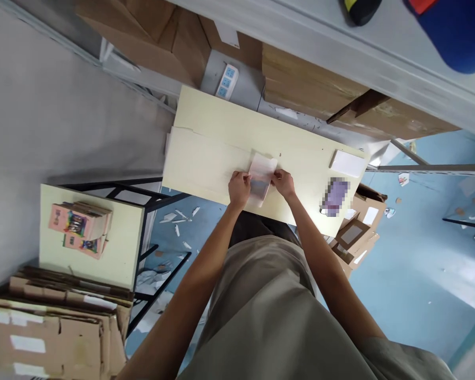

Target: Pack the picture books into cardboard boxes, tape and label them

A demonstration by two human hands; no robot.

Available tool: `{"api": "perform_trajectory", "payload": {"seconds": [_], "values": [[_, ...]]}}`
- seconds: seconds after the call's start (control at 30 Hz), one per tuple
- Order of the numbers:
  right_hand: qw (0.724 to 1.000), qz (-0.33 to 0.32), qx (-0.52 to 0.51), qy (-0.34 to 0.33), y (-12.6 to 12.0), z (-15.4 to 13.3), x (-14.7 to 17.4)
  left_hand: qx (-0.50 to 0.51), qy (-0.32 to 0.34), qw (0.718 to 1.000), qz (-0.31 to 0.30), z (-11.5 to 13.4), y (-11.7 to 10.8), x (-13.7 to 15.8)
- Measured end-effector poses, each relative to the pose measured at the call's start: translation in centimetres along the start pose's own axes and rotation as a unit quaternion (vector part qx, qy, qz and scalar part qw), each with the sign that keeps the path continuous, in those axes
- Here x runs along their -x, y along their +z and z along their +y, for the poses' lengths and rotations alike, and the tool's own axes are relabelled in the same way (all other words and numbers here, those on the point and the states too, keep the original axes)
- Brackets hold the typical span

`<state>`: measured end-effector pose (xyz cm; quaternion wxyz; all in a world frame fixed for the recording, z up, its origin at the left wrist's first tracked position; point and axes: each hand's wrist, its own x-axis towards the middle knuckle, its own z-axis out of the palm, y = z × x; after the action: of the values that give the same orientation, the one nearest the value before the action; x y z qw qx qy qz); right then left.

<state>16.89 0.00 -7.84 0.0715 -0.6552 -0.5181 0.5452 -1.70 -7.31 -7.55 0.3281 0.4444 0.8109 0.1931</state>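
The pale pink printed rectangle is between the two hands, over the middle of the cream table, near its edge by the person. The left hand pinches one long side, the right hand the opposite; whether it touches the table is unclear.

The person's loose, plain shirt is grey-green, creased in soft lengthwise folds and browner toward its rounded hem; a short, wide sleeve of the same cloth shows at the right; black clothing shows beyond the hem; both forearms are bare.
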Motion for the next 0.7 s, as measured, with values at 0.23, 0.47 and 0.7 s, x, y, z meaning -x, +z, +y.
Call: {"api": "perform_trajectory", "payload": {"seconds": [0.23, 0.47, 0.7], "values": [[0.999, 0.026, 0.005, -0.033, 0.7, -0.5, 0.3, 0.024, -0.007, 1.0, 0.012, -0.1, 0.1, -0.1], [0.997, 0.075, 0.007, -0.017, 1.1, -0.5, 0.1, 0.021, 0.031, 0.999, -0.009, -0.3, -0.4, 0.4], [0.995, 0.098, 0.011, -0.031, 1.4, -1.1, 0.4, -0.073, 0.082, 0.992, -0.063, 1.8, -0.2, 4.7]]}}
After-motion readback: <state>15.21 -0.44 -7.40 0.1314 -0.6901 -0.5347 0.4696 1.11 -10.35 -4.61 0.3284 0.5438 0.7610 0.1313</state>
